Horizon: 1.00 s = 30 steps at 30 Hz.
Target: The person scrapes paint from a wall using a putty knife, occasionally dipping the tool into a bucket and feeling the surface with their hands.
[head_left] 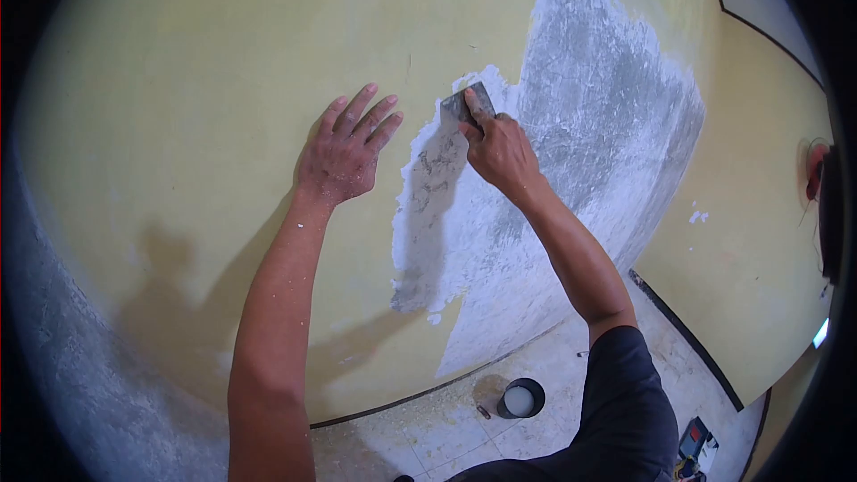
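My left hand [344, 150] rests on the yellow painted wall [223, 62], its fingers spread and nothing in it. White specks dot its wrist and forearm. In my right hand [500, 145] is a dark flat scraper [468, 104], its blade against the upper left edge of the bare patch. The bare patch [589, 80] shows rough grey and white plaster, with ragged paint edges around it. Below the scraper, shadow falls across the patch's left part.
On the tiled floor [428, 446] below stands a black bucket [520, 399] holding whitish liquid, with a small reddish object [484, 411] beside it. Tools or boxes [696, 446] lie at the lower right. A red object [816, 170] is at the right wall.
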Each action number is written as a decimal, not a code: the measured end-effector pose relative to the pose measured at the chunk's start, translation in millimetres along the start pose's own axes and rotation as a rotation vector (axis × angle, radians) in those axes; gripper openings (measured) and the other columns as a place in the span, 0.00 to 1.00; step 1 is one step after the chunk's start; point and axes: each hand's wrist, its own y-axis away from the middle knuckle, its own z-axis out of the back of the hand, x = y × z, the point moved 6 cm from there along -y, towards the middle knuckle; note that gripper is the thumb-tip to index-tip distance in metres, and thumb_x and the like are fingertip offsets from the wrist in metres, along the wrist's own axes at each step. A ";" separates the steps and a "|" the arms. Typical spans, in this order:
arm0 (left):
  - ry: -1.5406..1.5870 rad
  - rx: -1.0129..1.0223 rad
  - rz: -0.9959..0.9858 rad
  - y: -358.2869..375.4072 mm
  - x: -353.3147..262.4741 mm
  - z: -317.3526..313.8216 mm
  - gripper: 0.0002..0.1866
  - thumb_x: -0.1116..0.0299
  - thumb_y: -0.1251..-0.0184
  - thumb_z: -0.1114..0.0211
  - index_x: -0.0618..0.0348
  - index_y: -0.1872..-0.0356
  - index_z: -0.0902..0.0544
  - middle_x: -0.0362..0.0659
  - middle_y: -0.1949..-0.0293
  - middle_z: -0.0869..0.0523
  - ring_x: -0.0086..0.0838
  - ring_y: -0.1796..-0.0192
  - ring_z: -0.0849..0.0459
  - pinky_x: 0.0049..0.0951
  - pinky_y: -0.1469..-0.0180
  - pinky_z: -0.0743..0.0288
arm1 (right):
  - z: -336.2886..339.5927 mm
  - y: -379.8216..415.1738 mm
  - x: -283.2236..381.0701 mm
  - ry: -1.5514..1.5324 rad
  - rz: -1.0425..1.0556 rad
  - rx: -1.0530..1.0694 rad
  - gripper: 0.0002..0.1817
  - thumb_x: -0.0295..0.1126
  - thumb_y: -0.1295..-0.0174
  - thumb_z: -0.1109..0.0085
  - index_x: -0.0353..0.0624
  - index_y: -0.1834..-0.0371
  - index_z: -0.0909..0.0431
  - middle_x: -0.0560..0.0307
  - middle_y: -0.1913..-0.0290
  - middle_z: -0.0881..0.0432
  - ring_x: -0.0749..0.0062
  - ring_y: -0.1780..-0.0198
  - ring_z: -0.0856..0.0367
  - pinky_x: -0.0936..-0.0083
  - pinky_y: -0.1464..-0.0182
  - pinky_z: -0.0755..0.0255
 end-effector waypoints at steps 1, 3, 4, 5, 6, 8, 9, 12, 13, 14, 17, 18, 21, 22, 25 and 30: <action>-0.001 -0.006 0.002 -0.8 2.0 0.8 0.25 0.66 0.36 0.45 0.39 0.36 0.26 0.29 0.27 0.35 0.28 0.23 0.45 0.40 0.24 0.54 | -1.0 2.4 -0.2 0.038 -0.010 0.007 0.27 0.35 0.36 0.45 0.47 0.31 0.31 0.26 0.67 0.21 0.33 0.63 0.19 0.50 0.60 0.25; -0.022 -0.009 -0.003 0.2 2.4 -0.9 0.25 0.64 0.37 0.45 0.39 0.36 0.26 0.29 0.28 0.35 0.29 0.23 0.45 0.40 0.24 0.55 | 1.2 -10.0 0.5 0.026 0.030 0.000 0.27 0.35 0.36 0.45 0.47 0.31 0.30 0.26 0.67 0.21 0.33 0.63 0.19 0.51 0.60 0.25; -0.038 0.001 -0.014 -0.6 2.1 -3.4 0.25 0.63 0.38 0.45 0.38 0.36 0.25 0.29 0.28 0.35 0.29 0.23 0.46 0.40 0.24 0.55 | 2.0 -17.2 0.2 0.009 0.059 0.001 0.27 0.34 0.36 0.45 0.48 0.32 0.30 0.25 0.67 0.21 0.33 0.63 0.19 0.51 0.60 0.25; -0.025 0.015 -0.019 0.3 1.0 -4.7 0.25 0.63 0.38 0.45 0.38 0.36 0.25 0.29 0.28 0.35 0.29 0.23 0.46 0.40 0.24 0.55 | 4.7 -18.0 2.0 0.007 0.046 0.015 0.27 0.34 0.36 0.45 0.48 0.32 0.30 0.25 0.67 0.21 0.33 0.63 0.19 0.51 0.60 0.25; -0.031 0.006 -0.020 2.4 0.0 -3.7 0.25 0.63 0.38 0.45 0.38 0.36 0.25 0.29 0.28 0.35 0.29 0.23 0.46 0.40 0.24 0.56 | 10.1 -16.9 8.1 -0.024 0.017 0.028 0.27 0.34 0.36 0.45 0.48 0.32 0.30 0.25 0.67 0.21 0.33 0.62 0.19 0.51 0.59 0.25; -0.055 -0.033 -0.015 -2.6 1.2 -1.6 0.26 0.63 0.38 0.45 0.38 0.36 0.25 0.29 0.27 0.35 0.29 0.23 0.46 0.40 0.24 0.56 | 11.6 -18.7 9.8 -0.016 0.015 -0.037 0.27 0.34 0.37 0.43 0.46 0.33 0.29 0.26 0.70 0.21 0.33 0.63 0.19 0.51 0.60 0.25; -0.048 -0.026 -0.013 -1.2 0.8 -2.3 0.25 0.63 0.38 0.45 0.38 0.36 0.25 0.29 0.27 0.35 0.29 0.23 0.46 0.40 0.24 0.56 | 2.9 -12.7 3.6 -0.019 0.012 -0.042 0.27 0.34 0.37 0.43 0.46 0.33 0.29 0.26 0.70 0.21 0.33 0.63 0.19 0.51 0.60 0.25; -0.010 -0.029 -0.009 1.0 1.3 0.3 0.25 0.65 0.37 0.45 0.40 0.37 0.25 0.30 0.28 0.34 0.29 0.23 0.45 0.40 0.24 0.55 | 1.2 -13.5 5.6 -0.034 0.139 -0.170 0.27 0.34 0.37 0.44 0.44 0.33 0.29 0.29 0.74 0.21 0.32 0.66 0.20 0.50 0.63 0.27; 0.037 -0.024 -0.005 -1.1 2.4 -0.5 0.24 0.66 0.37 0.45 0.41 0.37 0.24 0.30 0.29 0.33 0.29 0.23 0.44 0.40 0.24 0.55 | 1.5 -29.3 6.3 -0.035 0.148 -0.179 0.27 0.34 0.37 0.44 0.44 0.33 0.29 0.29 0.74 0.21 0.32 0.66 0.20 0.50 0.63 0.27; 0.040 -0.018 -0.011 -3.5 3.2 -1.2 0.24 0.66 0.37 0.45 0.41 0.37 0.24 0.30 0.29 0.33 0.29 0.23 0.44 0.40 0.24 0.55 | 11.1 -44.8 17.0 -0.069 0.098 -0.205 0.27 0.34 0.38 0.42 0.45 0.33 0.28 0.29 0.74 0.21 0.32 0.66 0.20 0.50 0.63 0.27; 0.002 -0.007 0.001 -1.7 4.1 -1.1 0.25 0.67 0.38 0.45 0.41 0.37 0.24 0.30 0.28 0.34 0.29 0.23 0.44 0.39 0.24 0.56 | 16.7 -42.8 18.5 -0.143 0.033 -0.214 0.27 0.35 0.39 0.41 0.43 0.35 0.27 0.29 0.75 0.22 0.33 0.65 0.21 0.51 0.63 0.27; 0.011 -0.007 0.000 -0.1 3.9 -1.0 0.25 0.67 0.38 0.45 0.41 0.37 0.25 0.29 0.28 0.34 0.29 0.23 0.44 0.39 0.24 0.56 | 10.5 -30.2 8.6 -0.092 0.033 -0.198 0.26 0.35 0.38 0.41 0.42 0.36 0.26 0.28 0.72 0.22 0.34 0.65 0.21 0.52 0.61 0.28; 0.033 0.001 -0.003 0.9 1.3 1.2 0.26 0.68 0.38 0.45 0.41 0.37 0.25 0.29 0.28 0.34 0.29 0.23 0.45 0.39 0.24 0.56 | -10.2 3.2 -35.2 -0.034 0.017 -0.168 0.24 0.36 0.36 0.42 0.40 0.37 0.26 0.27 0.69 0.21 0.34 0.65 0.21 0.54 0.60 0.28; 0.042 0.016 0.005 -0.7 2.6 1.1 0.25 0.68 0.38 0.45 0.40 0.37 0.25 0.29 0.27 0.35 0.28 0.23 0.45 0.39 0.24 0.56 | -14.1 3.4 -43.6 -0.031 0.009 -0.146 0.24 0.36 0.36 0.43 0.39 0.37 0.26 0.27 0.69 0.21 0.34 0.65 0.21 0.54 0.60 0.28; 0.006 -0.004 0.003 -0.6 2.2 -0.8 0.25 0.68 0.38 0.45 0.40 0.37 0.24 0.28 0.27 0.35 0.28 0.23 0.45 0.38 0.24 0.56 | 11.6 -26.3 -23.1 -0.027 0.007 -0.203 0.24 0.35 0.37 0.42 0.38 0.37 0.26 0.27 0.70 0.21 0.34 0.65 0.21 0.54 0.60 0.27; -0.026 -0.020 -0.004 0.9 1.9 -2.6 0.26 0.67 0.39 0.45 0.39 0.37 0.24 0.28 0.27 0.35 0.28 0.23 0.45 0.39 0.23 0.56 | 15.2 -14.9 -30.0 -0.025 -0.057 -0.058 0.24 0.35 0.37 0.44 0.40 0.38 0.25 0.25 0.67 0.21 0.31 0.62 0.20 0.47 0.58 0.27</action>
